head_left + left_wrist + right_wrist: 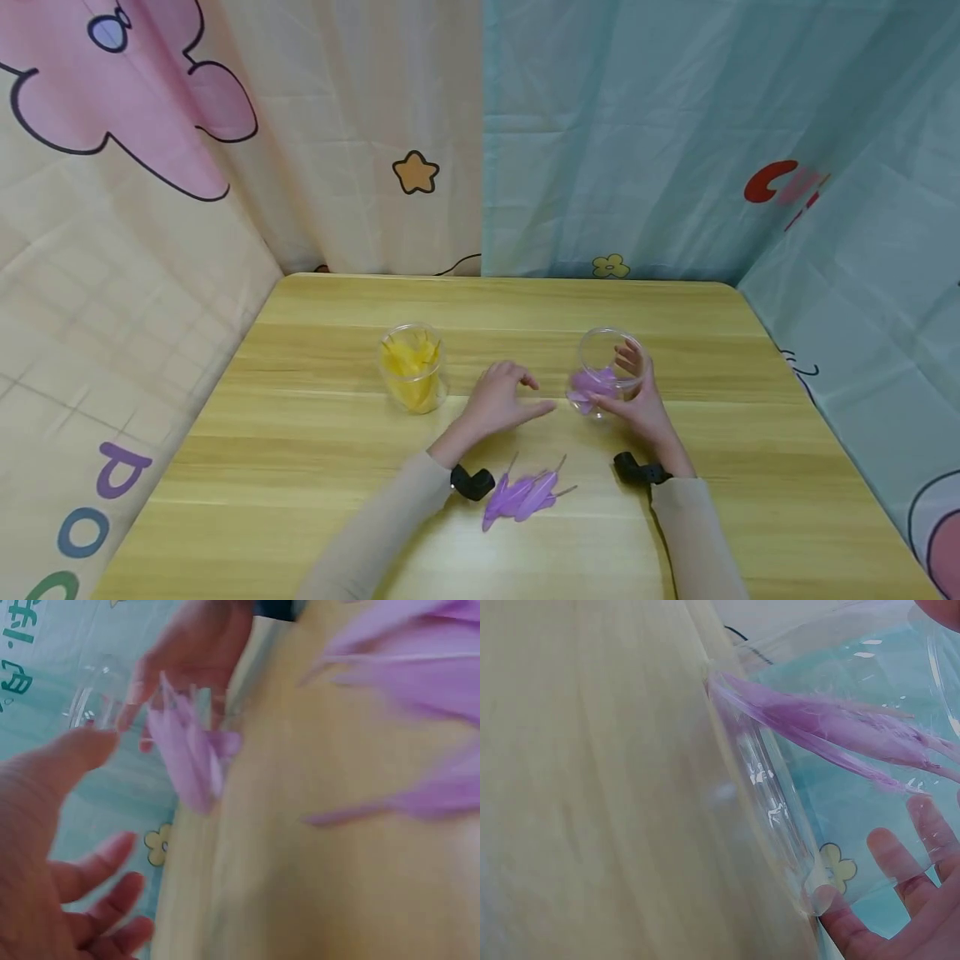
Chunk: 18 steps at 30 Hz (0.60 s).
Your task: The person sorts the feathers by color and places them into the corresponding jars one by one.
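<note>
My right hand (647, 406) holds a clear plastic cup (582, 354) at its right side, thumb and fingers spread around the wall. Inside that cup are a few purple feathers (817, 724), lying against the wall in the right wrist view. My left hand (501, 400) is in the air left of this cup, fingers loosely bent and thumb pointing right, with nothing held. Below it, nearer to me, a small pile of purple feathers (522, 497) lies on the table. In the left wrist view, some feathers of this pile (420, 667) are blurred.
A second clear cup (382, 379) stands to the left, filled with yellow feathers (412, 364). The wooden table (255, 467) has rounded far corners. Patterned curtains (555, 150) enclose its back and sides. A black wrist camera (472, 483) sits near the purple pile.
</note>
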### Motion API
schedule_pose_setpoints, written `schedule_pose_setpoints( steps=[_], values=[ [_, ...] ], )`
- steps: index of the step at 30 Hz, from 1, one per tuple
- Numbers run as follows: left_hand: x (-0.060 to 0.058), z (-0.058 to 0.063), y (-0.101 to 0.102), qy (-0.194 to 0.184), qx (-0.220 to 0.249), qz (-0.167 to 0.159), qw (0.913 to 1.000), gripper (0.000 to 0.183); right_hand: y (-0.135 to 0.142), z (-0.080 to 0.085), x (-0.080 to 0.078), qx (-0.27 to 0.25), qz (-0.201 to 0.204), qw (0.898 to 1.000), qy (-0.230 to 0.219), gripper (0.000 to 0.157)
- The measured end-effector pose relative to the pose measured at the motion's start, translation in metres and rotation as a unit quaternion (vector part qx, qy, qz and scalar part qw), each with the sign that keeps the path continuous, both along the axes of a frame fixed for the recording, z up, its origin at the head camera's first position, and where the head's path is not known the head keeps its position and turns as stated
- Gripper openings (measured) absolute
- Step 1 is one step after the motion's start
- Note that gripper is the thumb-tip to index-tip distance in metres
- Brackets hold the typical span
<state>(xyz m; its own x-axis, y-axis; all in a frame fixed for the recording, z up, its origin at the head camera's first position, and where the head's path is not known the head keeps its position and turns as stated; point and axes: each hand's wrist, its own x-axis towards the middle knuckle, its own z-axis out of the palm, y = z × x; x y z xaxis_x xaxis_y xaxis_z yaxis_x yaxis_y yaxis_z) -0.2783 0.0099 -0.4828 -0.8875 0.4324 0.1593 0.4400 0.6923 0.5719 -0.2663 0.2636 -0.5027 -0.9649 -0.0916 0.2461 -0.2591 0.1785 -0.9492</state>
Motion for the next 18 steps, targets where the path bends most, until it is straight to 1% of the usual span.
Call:
schedule_pose_setpoints(
  steps=[2,4,7,10,12,13,15,18],
  values=[
    [0.014,-0.008,-0.009,-0.005,-0.058,0.004,0.9983,0.052,0.002,-0.004,-0.002,0.004,-0.002,1.000,0.001,0.100],
    [0.027,-0.014,-0.016,0.001,-0.103,0.006,0.9947,0.051,0.003,-0.007,-0.003,0.006,-0.006,1.000,0.002,0.100],
    [0.044,-0.016,-0.020,0.018,-0.152,0.014,0.9881,0.050,0.002,-0.004,-0.001,0.009,-0.012,1.000,-0.001,0.100],
    [0.054,-0.017,-0.020,0.049,-0.186,0.021,0.9810,0.050,-0.001,0.005,0.003,0.010,-0.014,1.000,-0.006,0.099],
    [0.059,-0.018,-0.019,0.063,-0.199,0.023,0.9777,0.049,-0.001,0.006,0.003,0.009,-0.014,1.000,-0.005,0.100],
    [0.061,-0.019,-0.019,0.065,-0.199,0.022,0.9775,0.048,-0.001,0.005,0.003,0.008,-0.013,1.000,-0.005,0.100],
    [0.064,-0.020,-0.019,0.065,-0.193,0.021,0.9788,0.044,-0.001,0.005,0.003,0.007,-0.012,1.000,-0.007,0.100],
    [0.067,-0.022,-0.019,0.056,-0.172,0.025,0.9832,0.039,-0.001,0.004,0.003,0.009,-0.012,1.000,-0.012,0.099]
  ],
)
